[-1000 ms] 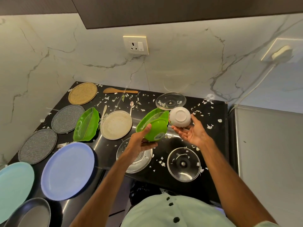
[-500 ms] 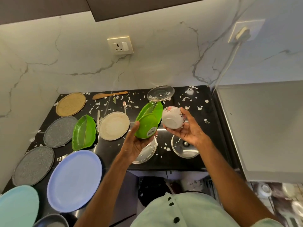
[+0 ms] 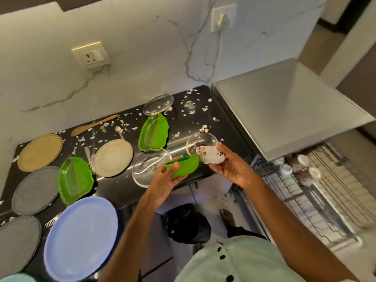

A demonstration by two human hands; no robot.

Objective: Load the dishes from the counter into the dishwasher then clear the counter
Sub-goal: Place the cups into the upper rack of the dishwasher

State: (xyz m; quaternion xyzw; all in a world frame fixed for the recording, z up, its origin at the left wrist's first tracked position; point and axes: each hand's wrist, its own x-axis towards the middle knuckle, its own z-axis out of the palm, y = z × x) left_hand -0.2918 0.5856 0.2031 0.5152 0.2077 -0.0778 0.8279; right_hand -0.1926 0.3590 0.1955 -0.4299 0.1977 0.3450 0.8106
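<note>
Head cam looked down at a black counter [image 3: 114, 186] littered with white scraps [image 3: 189, 103]. Left hand [image 3: 162, 182] was curled round a small green bowl [image 3: 186, 166], thumb over the rim. The right hand [image 3: 234, 167] gripped a white floral bowl [image 3: 210, 156] from below. The two bowls were nearly touching, both held up near the counter's front edge.

Using the cream plate [image 3: 113, 157] as the marker: both bowls were off to its right and a glass lid [image 3: 149, 166] lay just right of it. A green leaf dish [image 3: 153, 132] sat behind-right and another to its left, with a big blue plate [image 3: 81, 237] in front. Wooden spatula [image 3: 94, 125] lay behind the plate, grey plates [image 3: 35, 190] further left. Far right of it sat the pulled-out dishwasher rack [image 3: 317, 192] with some white crockery [image 3: 285, 169] in it, pretty blurry though.
</note>
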